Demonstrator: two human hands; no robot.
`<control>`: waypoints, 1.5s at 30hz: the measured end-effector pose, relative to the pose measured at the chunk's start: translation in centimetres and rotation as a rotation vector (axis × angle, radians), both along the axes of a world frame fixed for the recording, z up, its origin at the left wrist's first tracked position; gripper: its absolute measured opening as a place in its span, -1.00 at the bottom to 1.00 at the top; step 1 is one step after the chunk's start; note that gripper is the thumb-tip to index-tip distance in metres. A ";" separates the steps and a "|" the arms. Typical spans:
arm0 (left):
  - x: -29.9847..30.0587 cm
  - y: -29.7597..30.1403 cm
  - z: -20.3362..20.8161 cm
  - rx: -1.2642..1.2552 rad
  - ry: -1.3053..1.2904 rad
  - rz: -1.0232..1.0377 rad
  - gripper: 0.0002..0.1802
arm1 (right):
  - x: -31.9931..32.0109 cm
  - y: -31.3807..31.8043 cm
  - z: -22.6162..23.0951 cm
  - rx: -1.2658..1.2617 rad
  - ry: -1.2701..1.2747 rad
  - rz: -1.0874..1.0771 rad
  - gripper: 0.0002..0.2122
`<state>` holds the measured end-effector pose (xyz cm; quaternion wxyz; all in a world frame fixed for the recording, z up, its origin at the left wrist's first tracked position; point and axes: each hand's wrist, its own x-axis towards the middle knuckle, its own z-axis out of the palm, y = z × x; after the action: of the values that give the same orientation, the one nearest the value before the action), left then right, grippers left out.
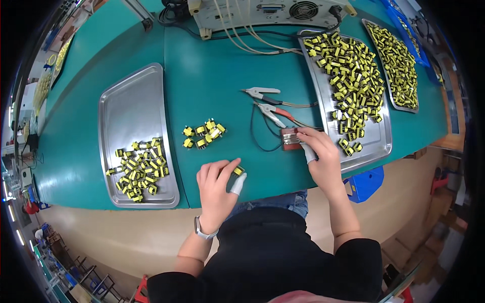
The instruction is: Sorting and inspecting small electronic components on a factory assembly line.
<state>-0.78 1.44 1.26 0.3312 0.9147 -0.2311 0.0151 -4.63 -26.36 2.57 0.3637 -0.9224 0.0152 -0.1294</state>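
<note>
Green table (202,81) with metal trays (132,101), yellow components (215,133), clips (256,92), red block (291,147)

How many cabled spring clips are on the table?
2, both on the green tabletop: the grey metal clip with a black sleeve lies farther back, the grey metal clip with a red sleeve lies nearer. Both show plainly.

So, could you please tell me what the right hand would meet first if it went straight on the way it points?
The right hand would probably meet the reddish-brown block with silver metal parts first, right at its fingers; exact contact is unclear.
</note>
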 end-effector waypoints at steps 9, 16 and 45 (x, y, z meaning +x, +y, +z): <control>2.0 -2.0 2.8 -0.342 0.150 -0.055 -0.43 | 0.1 3.0 -0.5 1.286 0.222 0.134 -0.65; 3.0 -3.6 3.9 -0.267 -0.040 -0.254 -0.32 | 1.4 4.9 0.9 1.117 0.416 0.132 -0.70; 5.2 -2.3 3.6 -0.533 0.070 -0.205 -0.58 | 0.2 0.7 0.8 0.615 0.149 -0.020 -0.71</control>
<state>4.47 -0.82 4.88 0.5674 0.7674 -0.2984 0.0100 -4.47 -25.69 3.37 0.6221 -0.7759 0.0891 -0.0544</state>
